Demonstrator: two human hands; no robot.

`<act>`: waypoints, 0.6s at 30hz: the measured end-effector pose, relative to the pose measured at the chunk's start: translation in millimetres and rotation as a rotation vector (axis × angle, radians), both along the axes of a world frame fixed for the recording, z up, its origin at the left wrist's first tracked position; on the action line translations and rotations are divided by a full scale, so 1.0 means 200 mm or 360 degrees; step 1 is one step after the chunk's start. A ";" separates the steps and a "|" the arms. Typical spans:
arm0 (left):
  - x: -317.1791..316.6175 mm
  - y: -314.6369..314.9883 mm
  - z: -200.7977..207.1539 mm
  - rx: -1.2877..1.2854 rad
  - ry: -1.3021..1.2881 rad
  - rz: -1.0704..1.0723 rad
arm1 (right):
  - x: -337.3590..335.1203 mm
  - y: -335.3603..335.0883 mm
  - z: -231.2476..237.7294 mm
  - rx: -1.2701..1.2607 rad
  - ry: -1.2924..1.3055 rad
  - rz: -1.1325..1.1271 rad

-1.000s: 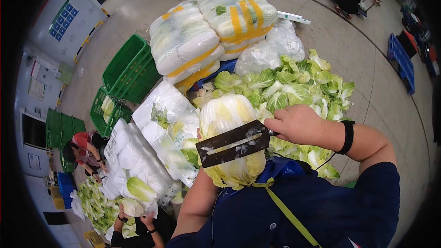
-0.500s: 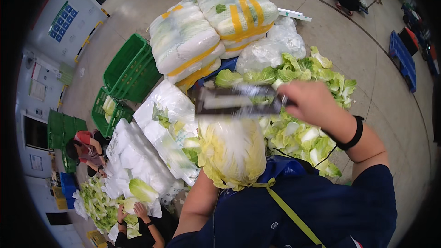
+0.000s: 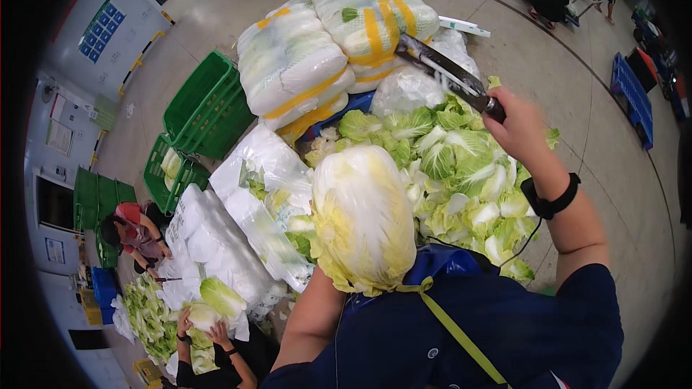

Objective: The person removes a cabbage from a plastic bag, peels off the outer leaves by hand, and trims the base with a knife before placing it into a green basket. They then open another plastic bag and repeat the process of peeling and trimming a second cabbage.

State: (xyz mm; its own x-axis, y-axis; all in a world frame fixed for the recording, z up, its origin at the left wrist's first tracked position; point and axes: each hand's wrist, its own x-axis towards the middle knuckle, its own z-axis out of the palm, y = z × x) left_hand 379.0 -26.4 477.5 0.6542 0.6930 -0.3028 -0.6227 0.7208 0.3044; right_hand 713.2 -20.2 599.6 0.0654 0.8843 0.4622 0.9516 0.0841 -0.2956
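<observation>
A large napa cabbage (image 3: 365, 216), pale with yellow outer leaves, is held up in front of my chest. My left forearm runs under it; the left hand itself is hidden by the cabbage, which appears to rest in it. Off to the upper right, my right hand (image 3: 517, 126) is closed round the dark handle of a broad-bladed knife (image 3: 447, 72). Its blade points up and left, apart from the cabbage. Beneath the knife lies a heap of trimmed cabbage leaves (image 3: 461, 166), green and white.
Wrapped bales (image 3: 292, 65) with yellow tape stand ahead. Green crates (image 3: 205, 112) and white plastic bags (image 3: 223, 245) are on the left. A co-worker's hands (image 3: 198, 324) hold another cabbage at lower left; another person (image 3: 133, 238) crouches beyond. A blue pallet (image 3: 633, 97) stands far right.
My right hand has swung the knife up and right, away from above the cabbage, its blade now tilted upward. The cabbage at my chest stays nearly in place, its top now uncovered.
</observation>
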 end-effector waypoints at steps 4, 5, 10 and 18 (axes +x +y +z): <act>0.00 0.04 0.03 0.0039 0.0035 0.0063 | -0.08 -0.03 -0.12 -0.0785 0.1461 0.0048; 0.00 0.05 0.04 0.0059 0.0051 0.0094 | -0.13 -0.03 -0.13 -0.0827 0.1703 0.0161; -0.01 0.05 0.12 0.0143 0.0094 0.0307 | -0.37 -0.07 -0.13 -0.1079 0.2221 0.0443; 0.04 0.03 0.35 0.0305 0.0467 0.0383 | -0.47 0.06 -0.43 -0.1251 0.2297 0.0648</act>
State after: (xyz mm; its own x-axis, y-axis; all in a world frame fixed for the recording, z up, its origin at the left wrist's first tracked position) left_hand 386.7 -21.0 547.8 0.3719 0.8775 -0.3029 -0.6335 0.4784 0.6081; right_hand 619.0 -9.1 513.9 -0.2625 0.9191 -0.2939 -0.1564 -0.3411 -0.9269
